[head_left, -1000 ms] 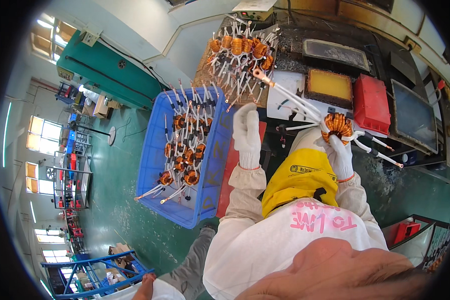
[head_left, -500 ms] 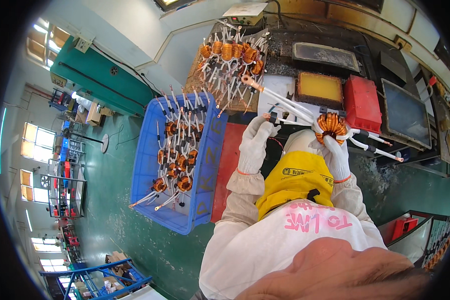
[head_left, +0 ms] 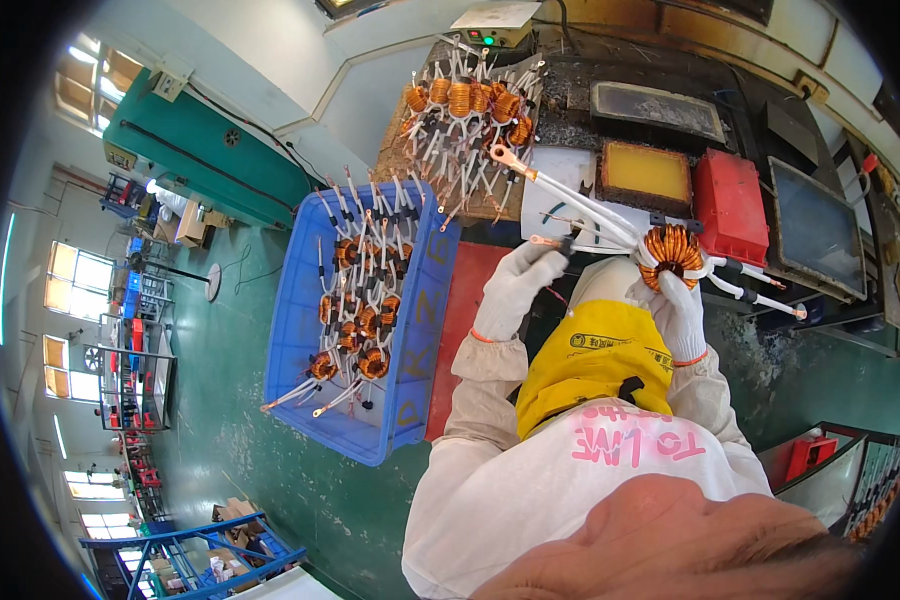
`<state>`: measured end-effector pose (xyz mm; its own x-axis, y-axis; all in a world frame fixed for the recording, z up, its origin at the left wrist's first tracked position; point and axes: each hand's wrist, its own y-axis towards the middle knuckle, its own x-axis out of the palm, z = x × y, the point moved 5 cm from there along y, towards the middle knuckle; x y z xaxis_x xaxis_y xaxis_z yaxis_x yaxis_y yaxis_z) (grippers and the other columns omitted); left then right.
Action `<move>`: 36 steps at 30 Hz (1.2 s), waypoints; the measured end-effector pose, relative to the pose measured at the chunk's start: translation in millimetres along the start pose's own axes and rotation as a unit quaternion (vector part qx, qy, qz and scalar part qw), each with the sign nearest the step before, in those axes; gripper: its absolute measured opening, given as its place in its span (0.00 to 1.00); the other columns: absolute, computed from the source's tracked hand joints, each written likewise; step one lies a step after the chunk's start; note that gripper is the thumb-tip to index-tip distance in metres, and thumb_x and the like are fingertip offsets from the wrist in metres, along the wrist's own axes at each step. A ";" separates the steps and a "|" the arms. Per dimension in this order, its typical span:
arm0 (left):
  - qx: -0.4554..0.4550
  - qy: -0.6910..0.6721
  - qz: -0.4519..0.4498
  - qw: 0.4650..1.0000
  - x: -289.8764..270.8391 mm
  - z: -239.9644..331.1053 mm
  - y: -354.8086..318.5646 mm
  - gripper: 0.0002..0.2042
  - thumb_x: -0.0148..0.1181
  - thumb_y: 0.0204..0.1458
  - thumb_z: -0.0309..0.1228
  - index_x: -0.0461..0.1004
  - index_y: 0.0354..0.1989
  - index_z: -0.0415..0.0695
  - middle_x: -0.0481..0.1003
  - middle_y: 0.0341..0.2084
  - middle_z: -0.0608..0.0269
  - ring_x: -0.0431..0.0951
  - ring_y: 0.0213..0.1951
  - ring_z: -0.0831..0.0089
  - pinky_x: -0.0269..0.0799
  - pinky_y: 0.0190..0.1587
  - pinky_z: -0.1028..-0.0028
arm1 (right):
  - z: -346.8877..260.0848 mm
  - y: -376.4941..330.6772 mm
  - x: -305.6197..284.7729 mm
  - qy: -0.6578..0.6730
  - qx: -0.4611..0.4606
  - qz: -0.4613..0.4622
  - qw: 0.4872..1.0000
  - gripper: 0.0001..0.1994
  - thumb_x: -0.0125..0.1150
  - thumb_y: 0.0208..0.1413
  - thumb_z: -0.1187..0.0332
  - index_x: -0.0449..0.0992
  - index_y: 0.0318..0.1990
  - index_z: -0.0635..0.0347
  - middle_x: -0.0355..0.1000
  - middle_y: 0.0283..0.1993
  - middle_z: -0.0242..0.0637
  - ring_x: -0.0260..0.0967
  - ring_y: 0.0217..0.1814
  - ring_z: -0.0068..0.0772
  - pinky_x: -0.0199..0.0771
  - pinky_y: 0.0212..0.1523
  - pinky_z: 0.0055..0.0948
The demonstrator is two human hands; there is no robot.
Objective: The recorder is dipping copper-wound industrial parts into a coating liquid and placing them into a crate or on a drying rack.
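Observation:
My right hand (head_left: 682, 318), in a white glove, grips a copper-wound ring coil (head_left: 669, 252) from below. Thick white leads (head_left: 595, 210) run from the coil to the upper left, ending in a large copper lug (head_left: 508, 156). More leads with black sleeves (head_left: 738, 280) stick out to its right. My left hand (head_left: 515, 290), also gloved, pinches a short black sleeve (head_left: 567, 246) around a thinner white lead. The copper tip (head_left: 544, 240) of that lead shows beyond the fingers. A yellow apron (head_left: 600, 350) lies below both hands.
A blue crate (head_left: 395, 400) of similar coils stands at left. More coils (head_left: 460, 98) are heaped on the bench behind. Nearby are a framed yellow block (head_left: 646, 173), a red box (head_left: 727, 205), a dark-topped tray (head_left: 660, 110) and a small control box (head_left: 490, 38).
The black sleeve now sits farther along the lead toward the coil, with the copper tip exposed; my left hand moved slightly right with it. The control box's light turned from red to green.

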<state>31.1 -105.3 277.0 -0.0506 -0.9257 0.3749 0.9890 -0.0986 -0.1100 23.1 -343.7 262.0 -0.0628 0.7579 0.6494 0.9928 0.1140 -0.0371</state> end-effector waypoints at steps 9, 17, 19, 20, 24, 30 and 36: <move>0.127 0.275 -0.014 0.953 44.2 -10.0 8.6 0.14 0.63 0.53 0.29 0.79 0.47 0.37 0.78 0.45 0.60 0.76 0.47 0.73 0.70 0.50 0.75 | -3.6 2.3 9.3 -0.083 -0.030 -0.012 0.996 0.20 0.57 0.55 0.77 0.69 0.56 0.63 0.72 0.51 0.35 0.71 0.50 0.27 0.70 0.56 0.27; 0.060 0.039 -0.041 0.997 75.7 -0.2 4.2 0.16 0.60 0.58 0.26 0.73 0.53 0.34 0.79 0.43 0.60 0.76 0.45 0.76 0.70 0.49 0.77 | 2.6 -3.7 6.3 -0.119 -0.025 0.023 0.992 0.21 0.59 0.54 0.75 0.68 0.57 0.61 0.72 0.51 0.33 0.69 0.51 0.27 0.68 0.57 0.28; 0.061 -0.013 -0.027 0.998 72.2 -13.0 5.3 0.16 0.59 0.59 0.26 0.72 0.55 0.34 0.78 0.44 0.59 0.77 0.46 0.74 0.71 0.51 0.76 | 5.4 -4.5 5.8 -0.097 -0.007 0.006 0.995 0.21 0.59 0.55 0.74 0.69 0.57 0.61 0.72 0.50 0.34 0.70 0.48 0.26 0.70 0.53 0.28; 0.032 -0.074 -0.033 0.996 69.4 -19.4 6.7 0.16 0.58 0.60 0.25 0.72 0.55 0.34 0.78 0.44 0.59 0.77 0.46 0.73 0.73 0.51 0.75 | 7.6 -4.7 6.2 -0.075 0.012 -0.011 0.997 0.20 0.58 0.55 0.74 0.69 0.56 0.61 0.72 0.49 0.34 0.70 0.46 0.26 0.72 0.49 0.27; 0.010 -0.144 -0.079 0.986 76.5 0.2 -3.6 0.21 0.54 0.61 0.25 0.65 0.63 0.40 0.76 0.47 0.61 0.78 0.46 0.75 0.77 0.48 0.76 | 6.2 0.1 -2.9 -0.087 0.018 -0.064 0.994 0.23 0.57 0.61 0.57 0.69 0.56 0.65 0.73 0.39 0.36 0.60 0.25 0.20 0.68 0.32 0.27; 0.039 -0.185 -0.040 0.981 50.6 -9.2 6.1 0.15 0.55 0.61 0.26 0.68 0.56 0.40 0.76 0.41 0.61 0.76 0.36 0.77 0.78 0.39 0.73 | -11.4 -2.3 6.9 -0.102 0.030 -0.059 0.993 0.25 0.60 0.58 0.55 0.69 0.56 0.66 0.74 0.39 0.40 0.62 0.25 0.22 0.64 0.32 0.23; 0.003 -0.257 -0.023 0.966 55.3 -18.3 6.9 0.14 0.53 0.64 0.34 0.68 0.54 0.43 0.76 0.41 0.60 0.80 0.40 0.69 0.81 0.41 0.67 | -21.6 -2.4 6.1 -0.115 -0.012 -0.015 0.993 0.19 0.57 0.58 0.66 0.70 0.54 0.65 0.76 0.38 0.39 0.64 0.24 0.20 0.69 0.29 0.22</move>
<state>32.5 -163.9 280.1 -0.0207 -0.6158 0.7877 0.9883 -0.1315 -0.0769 22.6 -353.2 282.5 -0.1104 0.8811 0.4599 0.9921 0.1252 -0.0017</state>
